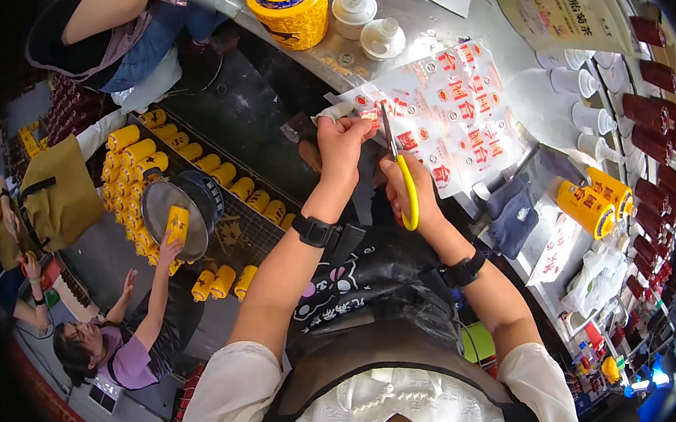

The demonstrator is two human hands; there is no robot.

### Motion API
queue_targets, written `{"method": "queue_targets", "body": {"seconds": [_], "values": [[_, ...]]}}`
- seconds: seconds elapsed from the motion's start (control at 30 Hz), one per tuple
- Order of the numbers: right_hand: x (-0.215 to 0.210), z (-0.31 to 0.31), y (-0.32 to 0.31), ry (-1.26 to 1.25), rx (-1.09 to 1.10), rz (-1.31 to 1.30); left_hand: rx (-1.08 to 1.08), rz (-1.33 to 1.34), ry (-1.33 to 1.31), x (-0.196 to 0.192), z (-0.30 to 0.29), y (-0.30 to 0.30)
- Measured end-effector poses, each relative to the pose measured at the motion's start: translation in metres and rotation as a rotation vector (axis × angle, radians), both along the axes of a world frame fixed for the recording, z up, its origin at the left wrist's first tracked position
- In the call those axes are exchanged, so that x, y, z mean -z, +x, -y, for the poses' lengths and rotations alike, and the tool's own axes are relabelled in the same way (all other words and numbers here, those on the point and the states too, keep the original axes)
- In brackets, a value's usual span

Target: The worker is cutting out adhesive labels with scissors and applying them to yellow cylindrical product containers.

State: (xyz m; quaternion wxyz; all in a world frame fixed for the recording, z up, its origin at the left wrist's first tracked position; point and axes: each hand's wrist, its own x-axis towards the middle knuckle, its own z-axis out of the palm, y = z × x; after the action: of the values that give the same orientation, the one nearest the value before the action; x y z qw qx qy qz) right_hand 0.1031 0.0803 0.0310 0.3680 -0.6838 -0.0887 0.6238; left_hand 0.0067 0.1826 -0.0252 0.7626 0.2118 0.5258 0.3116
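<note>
Closest to me: both forearms come up from the lower edge, black watch on the left wrist [315,231], black band on the right wrist [463,270]. Right hand [412,193] has its fingers closed through the loops of yellow-handled scissors [401,178], blades angled up-left, tip on the edge of a sticker sheet [441,108]. Left hand [342,144] pinches the sheet's near-left edge between thumb and fingers, closed on it. The sheet is white with red-and-white labels, lying half on the grey table [417,19], its near edge overhanging toward me. Right of it, yellow cans [593,201] lie on their sides, with a dark blue cloth [512,213] just beside. Further right, a row of dark red tubes [655,117] and white cups [591,120]. Far end of the table: large yellow lidded jar [289,2], two white lidded bowls [369,23]. Down left, a wire rack of small yellow cans [190,168]; another person [128,349] holds one up to it.
</note>
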Motion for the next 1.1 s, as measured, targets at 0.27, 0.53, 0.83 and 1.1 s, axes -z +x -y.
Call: {"method": "queue_targets", "body": {"seconds": [0.27, 0.53, 0.83, 1.1], "values": [[-0.011, -0.004, 0.002, 0.022, -0.047, -0.128, -0.030, -0.169, 0.023, 0.003, -0.007, -0.032], [-0.015, 0.011, 0.003, 0.064, -0.008, -0.196, -0.084, -0.264, 0.292, 0.002, -0.116, -0.085], [-0.060, 0.037, -0.001, 0.025, 0.023, -0.049, -0.193, -0.866, 0.796, 0.002, -0.387, -0.140], [-0.067, 0.046, -0.033, -0.041, 0.235, 0.037, -0.217, -1.343, 1.064, 0.032, -0.515, -0.142]]}}
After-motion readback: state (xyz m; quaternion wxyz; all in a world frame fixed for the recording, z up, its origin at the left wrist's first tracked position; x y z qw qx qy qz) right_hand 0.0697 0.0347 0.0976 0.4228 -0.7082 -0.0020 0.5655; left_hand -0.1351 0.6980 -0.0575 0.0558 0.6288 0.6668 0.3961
